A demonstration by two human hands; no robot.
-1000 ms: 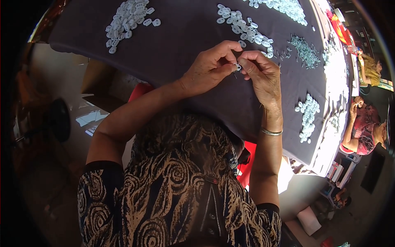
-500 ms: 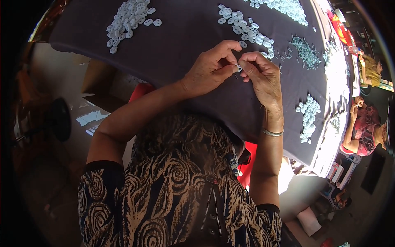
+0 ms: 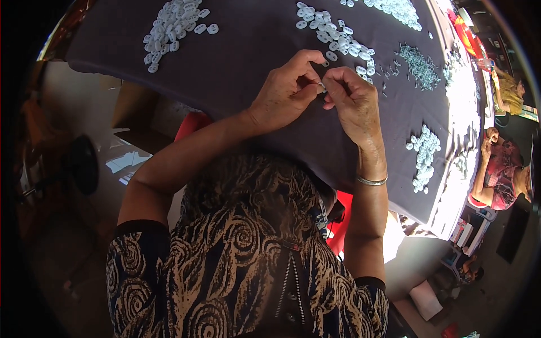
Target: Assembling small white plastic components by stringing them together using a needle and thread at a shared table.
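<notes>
Over the dark cloth, my two hands meet at their fingertips. My left hand is closed in a pinch on a small white plastic piece, most of it covered by the fingers. From the other side my right hand, with a metal bangle on its wrist, is closed with thumb and fingers pressed together at the same piece. Whether it also pinches something thin is hidden. Beyond the hands lies a pile of white oval plastic pieces. To the right of it is a heap of small grey metal pins or screws.
More white oval pieces lie at the far left of the dark tablecloth. Smaller white pieces are heaped at the right, and another large pile lies at the back. Another person sits across the right edge.
Both hands have shifted slightly left and turned a little, still together at the fingertips. The white piece now shows less between the fingers.
</notes>
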